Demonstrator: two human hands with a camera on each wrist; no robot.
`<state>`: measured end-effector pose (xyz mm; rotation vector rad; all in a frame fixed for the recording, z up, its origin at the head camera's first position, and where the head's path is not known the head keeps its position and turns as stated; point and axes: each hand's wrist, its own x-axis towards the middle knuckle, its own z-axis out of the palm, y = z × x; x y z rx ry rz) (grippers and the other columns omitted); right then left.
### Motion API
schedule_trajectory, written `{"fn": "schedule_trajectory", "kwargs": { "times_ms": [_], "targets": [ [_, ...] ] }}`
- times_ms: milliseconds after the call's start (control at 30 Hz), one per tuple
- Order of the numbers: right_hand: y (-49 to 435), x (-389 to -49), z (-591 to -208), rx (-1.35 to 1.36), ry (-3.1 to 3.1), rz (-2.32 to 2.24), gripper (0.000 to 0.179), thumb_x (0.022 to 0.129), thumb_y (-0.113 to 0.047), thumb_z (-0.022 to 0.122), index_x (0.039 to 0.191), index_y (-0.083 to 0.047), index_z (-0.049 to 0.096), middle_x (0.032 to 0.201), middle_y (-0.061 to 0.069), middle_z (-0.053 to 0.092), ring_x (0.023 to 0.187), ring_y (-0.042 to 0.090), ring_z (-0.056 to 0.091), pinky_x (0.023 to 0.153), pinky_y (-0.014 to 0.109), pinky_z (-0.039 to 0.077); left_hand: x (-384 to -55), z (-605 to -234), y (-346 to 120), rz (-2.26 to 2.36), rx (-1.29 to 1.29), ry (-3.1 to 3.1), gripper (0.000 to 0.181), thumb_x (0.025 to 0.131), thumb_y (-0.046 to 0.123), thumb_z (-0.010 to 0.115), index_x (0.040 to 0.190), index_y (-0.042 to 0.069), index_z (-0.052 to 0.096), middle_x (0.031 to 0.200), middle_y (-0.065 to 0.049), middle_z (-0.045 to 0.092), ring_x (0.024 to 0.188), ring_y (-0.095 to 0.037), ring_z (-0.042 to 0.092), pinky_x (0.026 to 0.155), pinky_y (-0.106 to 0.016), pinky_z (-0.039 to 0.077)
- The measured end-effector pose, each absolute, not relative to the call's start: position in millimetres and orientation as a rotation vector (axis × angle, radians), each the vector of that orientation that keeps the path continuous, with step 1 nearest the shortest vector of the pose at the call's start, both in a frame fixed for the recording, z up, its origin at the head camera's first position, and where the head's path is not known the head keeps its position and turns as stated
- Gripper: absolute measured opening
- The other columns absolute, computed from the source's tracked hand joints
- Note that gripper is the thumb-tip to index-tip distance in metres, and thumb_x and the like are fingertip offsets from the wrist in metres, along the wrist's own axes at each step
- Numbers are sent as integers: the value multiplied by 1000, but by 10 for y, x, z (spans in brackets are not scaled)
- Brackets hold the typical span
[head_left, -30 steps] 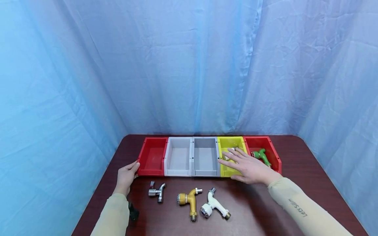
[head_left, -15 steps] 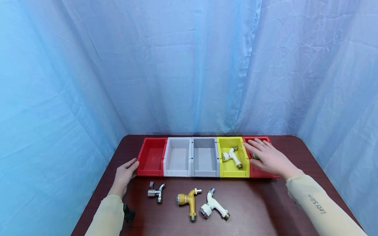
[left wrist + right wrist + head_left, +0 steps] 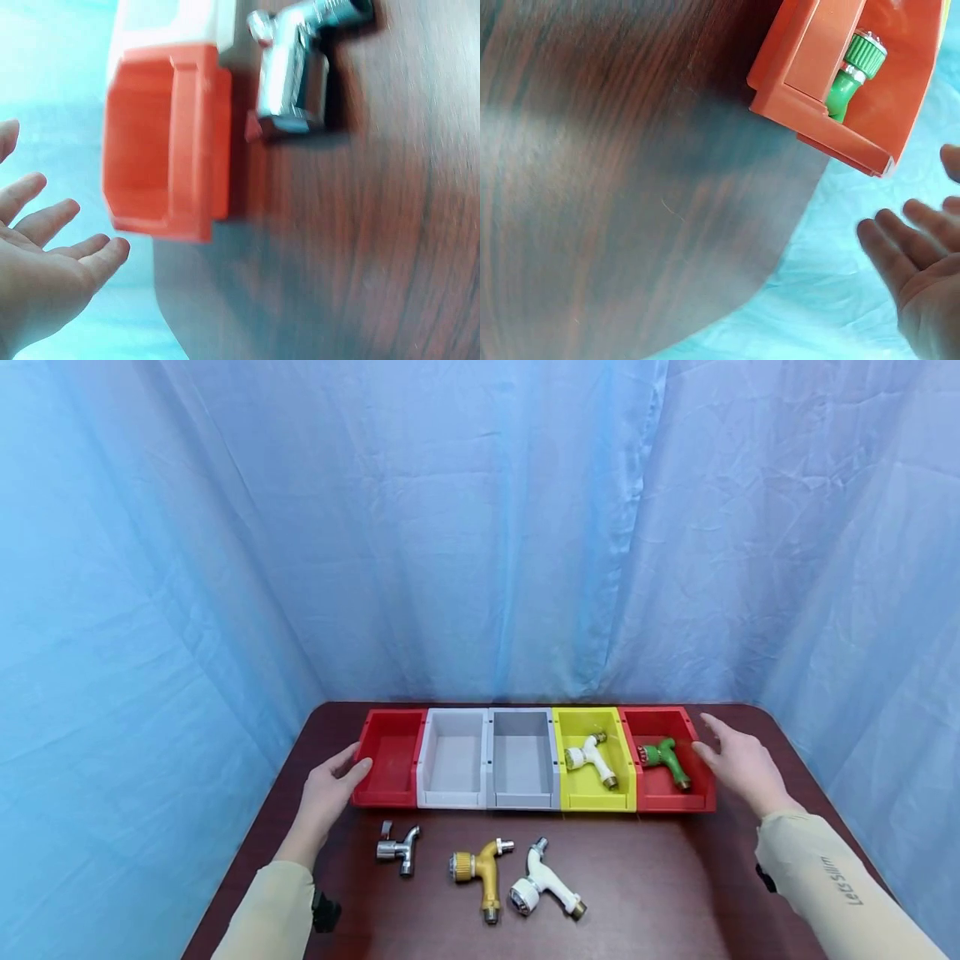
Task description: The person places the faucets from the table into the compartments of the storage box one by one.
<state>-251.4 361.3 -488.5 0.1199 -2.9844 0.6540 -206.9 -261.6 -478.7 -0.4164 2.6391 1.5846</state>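
My left hand (image 3: 324, 795) is beside the outer wall of the leftmost red bin (image 3: 362, 768), holding nothing; in the left wrist view its fingers are spread. At the other end, my right hand (image 3: 746, 768) stands next to the rightmost red bin (image 3: 697, 802), fingers apart and nothing in them. A green tap (image 3: 665, 760) lies in that bin. Inside the adjoining yellow bin (image 3: 597, 802) is a white tap (image 3: 591, 758). On the table in front lie a chrome tap (image 3: 399, 849), a gold-coloured tap (image 3: 483, 875) and a second white tap (image 3: 545, 881).
Between the coloured bins stand a white bin (image 3: 452, 797) and a grey bin (image 3: 522, 800), all joined in one row. They sit toward the back of a dark wooden table (image 3: 645, 893). Blue curtains (image 3: 465, 543) surround the table's back and sides.
My right hand has moved right from above the yellow bin, across the right red bin, to its outer side, uncovering both taps there. My left hand has stayed by the left red bin.
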Motion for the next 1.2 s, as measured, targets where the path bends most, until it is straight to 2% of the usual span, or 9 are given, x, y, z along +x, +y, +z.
{"fn": "schedule_trajectory", "kwargs": {
  "times_ms": [133, 233, 300, 433, 633, 767, 867, 1033, 1200],
  "targets": [
    [3708, -2491, -4952, -27, -2997, 863, 67, 103, -33, 61, 149, 10, 40, 132, 39, 57, 109, 48, 65, 90, 63, 54, -2027, -4715, -2485, 1555, -354, 2685, 69, 98, 44, 65, 158, 18, 41, 163, -19, 34, 148, -42, 31, 109, -59, 44],
    [3749, -2465, -4969, -137, -3012, 1073, 67, 105, -36, 57, 148, 12, 41, 134, 40, 55, 100, 39, 72, 87, 56, 58, -1991, -4668, -2389, 1516, -314, 2713, 70, 96, 45, 67, 157, 19, 43, 162, -18, 35, 147, -42, 32, 108, -59, 45],
    [3761, -2445, -4965, -210, -3005, 1215, 65, 105, -35, 57, 147, 13, 43, 135, 40, 54, 90, 31, 75, 84, 52, 60, -1957, -4642, -2325, 1490, -278, 2732, 71, 95, 46, 68, 157, 20, 44, 162, -18, 36, 145, -42, 34, 106, -58, 48],
    [3800, -2433, -4985, -335, -2978, 1435, 65, 104, -35, 60, 147, 12, 44, 136, 39, 54, 85, 23, 75, 84, 47, 61, -1888, -4616, -2200, 1440, -179, 2786, 67, 96, 42, 69, 156, 20, 46, 159, -18, 40, 144, -41, 36, 103, -57, 51],
    [3843, -2441, -5007, -425, -2922, 1603, 63, 102, -33, 64, 143, 12, 50, 123, 32, 64, 87, 28, 74, 86, 47, 61, -1769, -4602, -1981, 1396, -40, 2855, 61, 95, 34, 72, 152, 19, 52, 151, -15, 52, 138, -40, 46, 99, -55, 54],
    [3837, -2440, -5008, -456, -2890, 1660, 63, 101, -33, 66, 139, 15, 52, 103, 18, 73, 82, 26, 73, 83, 46, 62, -1686, -4614, -1816, 1387, 85, 2881, 55, 95, 29, 73, 147, 18, 58, 146, -12, 59, 134, -35, 53, 102, -54, 52],
    [3828, -2436, -5002, -471, -2872, 1722, 62, 102, -32, 65, 138, 16, 51, 95, 12, 75, 79, 25, 73, 80, 45, 62, -1624, -4625, -1684, 1382, 181, 2871, 54, 94, 28, 75, 145, 19, 60, 145, -7, 61, 136, -32, 54, 106, -53, 49],
    [3846, -2436, -4999, -495, -2810, 1836, 61, 102, -29, 65, 140, 16, 50, 95, 11, 76, 79, 26, 75, 82, 46, 62, -1527, -4666, -1462, 1349, 365, 2836, 53, 93, 31, 75, 143, 17, 62, 146, -6, 60, 139, -29, 52, 112, -52, 44],
    [3880, -2457, -5021, -519, -2737, 1915, 60, 100, -27, 68, 139, 16, 51, 93, 4, 76, 82, 26, 76, 85, 44, 61, -1431, -4750, -1252, 1276, 490, 2780, 51, 95, 34, 72, 142, 14, 63, 146, -8, 60, 138, -30, 53, 113, -53, 42]
  ]
}}
